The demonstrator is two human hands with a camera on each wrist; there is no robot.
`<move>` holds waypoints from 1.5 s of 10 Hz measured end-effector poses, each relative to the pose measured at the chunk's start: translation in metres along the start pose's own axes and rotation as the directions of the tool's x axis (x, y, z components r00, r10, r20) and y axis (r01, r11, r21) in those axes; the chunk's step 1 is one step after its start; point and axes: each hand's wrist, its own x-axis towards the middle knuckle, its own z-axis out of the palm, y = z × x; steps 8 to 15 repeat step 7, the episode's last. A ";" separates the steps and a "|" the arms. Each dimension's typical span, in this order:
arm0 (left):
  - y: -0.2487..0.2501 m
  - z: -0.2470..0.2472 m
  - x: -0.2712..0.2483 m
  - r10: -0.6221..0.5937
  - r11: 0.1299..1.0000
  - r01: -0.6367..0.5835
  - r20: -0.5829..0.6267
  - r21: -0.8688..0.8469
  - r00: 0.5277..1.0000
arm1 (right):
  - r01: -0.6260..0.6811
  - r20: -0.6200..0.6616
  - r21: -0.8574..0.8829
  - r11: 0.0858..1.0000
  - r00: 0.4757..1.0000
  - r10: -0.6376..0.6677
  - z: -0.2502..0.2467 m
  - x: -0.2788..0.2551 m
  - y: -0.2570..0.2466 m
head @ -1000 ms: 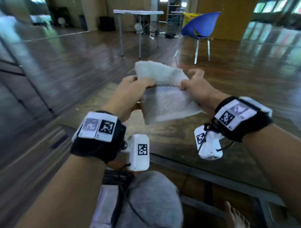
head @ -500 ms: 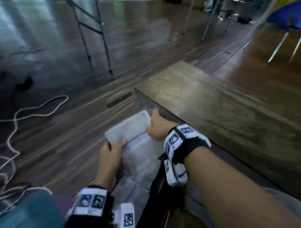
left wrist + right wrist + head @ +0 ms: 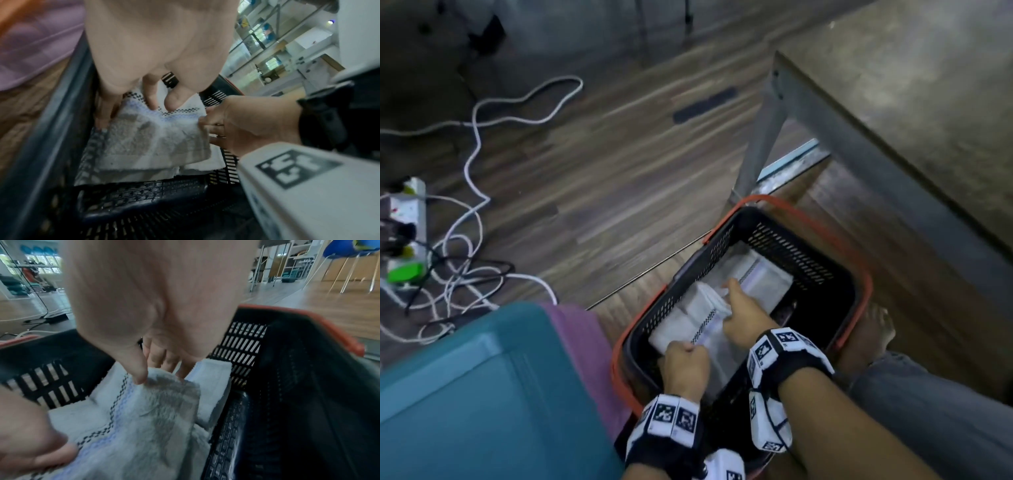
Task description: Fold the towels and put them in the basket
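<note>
A folded white towel with a checked black and blue stripe lies low inside the black basket with an orange rim, on top of other folded white towels. My left hand grips its near end, thumb and fingers pinching the cloth. My right hand holds the far end, thumb on top and fingers underneath. Both hands are down in the basket.
The basket stands on the wooden floor beside a grey table leg; the brown table top is at the right. A teal bin and purple cloth lie left. White cables and a power strip cover the floor.
The towel was held up over the table a second ago. Both hands have carried it down and left into the basket, and my view has swung down to the floor.
</note>
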 end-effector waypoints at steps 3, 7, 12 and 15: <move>0.012 -0.001 0.016 -0.191 0.978 0.197 0.089 -0.066 0.978 | -0.051 0.112 -0.091 0.995 0.992 0.061 0.010 0.008 0.014; 0.031 -0.017 0.011 -0.165 0.986 0.167 0.037 -0.031 0.986 | -0.063 0.073 -0.035 0.997 0.995 0.065 -0.022 -0.001 0.010; 0.031 -0.017 0.011 -0.165 0.986 0.167 0.037 -0.031 0.986 | -0.063 0.073 -0.035 0.997 0.995 0.065 -0.022 -0.001 0.010; 0.031 -0.017 0.011 -0.165 0.986 0.167 0.037 -0.031 0.986 | -0.063 0.073 -0.035 0.997 0.995 0.065 -0.022 -0.001 0.010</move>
